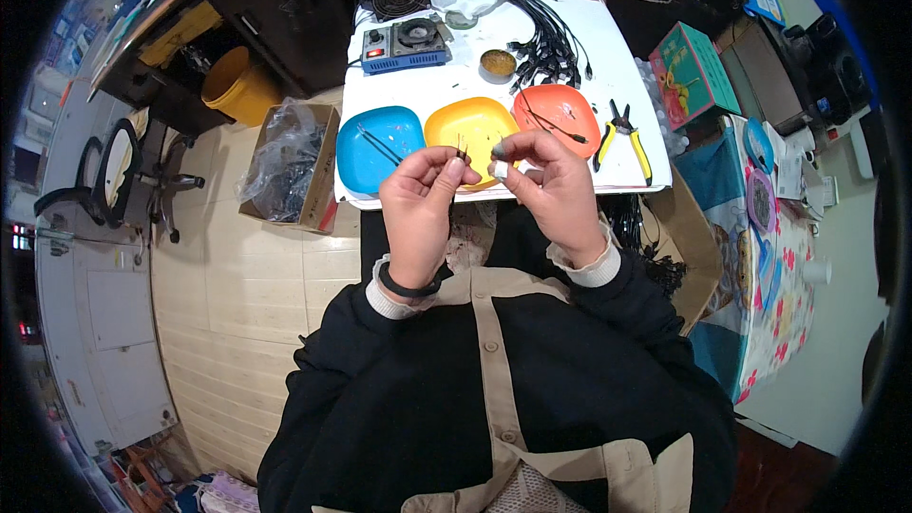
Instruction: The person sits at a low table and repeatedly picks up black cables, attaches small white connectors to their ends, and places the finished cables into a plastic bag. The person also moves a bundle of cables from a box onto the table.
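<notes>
My left hand (423,204) is closed in a pinch on a thin dark cable (463,151), whose fine wire ends stick up past the fingertips. Facing it, my right hand (559,195) pinches thumb and forefinger together; what lies between them is too small to make out. Its thumb and forefinger tips wear small covers, one white and one grey. Both hands hover over the near edge of a yellow tray (446,119) with tiny bits in it. A blue tray (356,160) holding dark tweezers (382,146) sits to the left, and an orange tray (586,128) to the right.
Yellow-handled pliers (636,154) lie right of the trays on the white table (570,180). Farther back are a blue solder pot (404,59), a round tin (497,65) and a bundle of black cables (546,33). Cardboard boxes (321,176) flank the table on the floor.
</notes>
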Motion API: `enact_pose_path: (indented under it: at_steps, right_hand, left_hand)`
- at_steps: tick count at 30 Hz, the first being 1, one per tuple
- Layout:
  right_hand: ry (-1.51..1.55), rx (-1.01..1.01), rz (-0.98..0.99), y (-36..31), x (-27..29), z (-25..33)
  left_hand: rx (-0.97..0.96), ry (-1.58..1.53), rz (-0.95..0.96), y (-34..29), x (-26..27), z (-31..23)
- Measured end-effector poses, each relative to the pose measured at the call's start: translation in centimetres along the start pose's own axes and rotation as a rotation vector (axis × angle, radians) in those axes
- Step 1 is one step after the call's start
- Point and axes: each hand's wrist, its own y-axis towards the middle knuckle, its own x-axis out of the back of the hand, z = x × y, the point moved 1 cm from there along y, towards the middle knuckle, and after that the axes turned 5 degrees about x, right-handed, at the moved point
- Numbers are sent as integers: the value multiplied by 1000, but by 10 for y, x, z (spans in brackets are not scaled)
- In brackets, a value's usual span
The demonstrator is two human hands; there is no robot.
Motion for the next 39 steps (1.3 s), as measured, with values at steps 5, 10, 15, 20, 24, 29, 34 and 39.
enact_pose_path:
  at_steps: [5, 10, 15, 20, 24, 29, 34, 39]
  right_hand:
    - [-152, 201, 90, 11, 4, 7]
    - [489, -198, 127, 10, 5, -7]
    - [907, -373, 134, 6, 1, -24]
    - [886, -371, 103, 4, -1, -28]
    - [856, -416, 117, 6, -3, -24]
    - [811, -477, 272, 11, 12, -27]
    - [1153, -727, 175, 10, 8, -51]
    - [724, -572, 178, 19, 28, -78]
  left_hand:
    - [159, -10, 124, -2, 1, 1]
    - [372, -288, 258, -1, 5, 2]
    - [518, -431, 368, 2, 7, 5]
    - [558, -476, 382, 4, 8, 6]
    - [508, -380, 296, 4, 9, 4]
    - [534, -291, 338, 7, 12, 4]
    - [481, -15, 343, 12, 11, 14]
    - [496, 42, 244, 20, 13, 27]
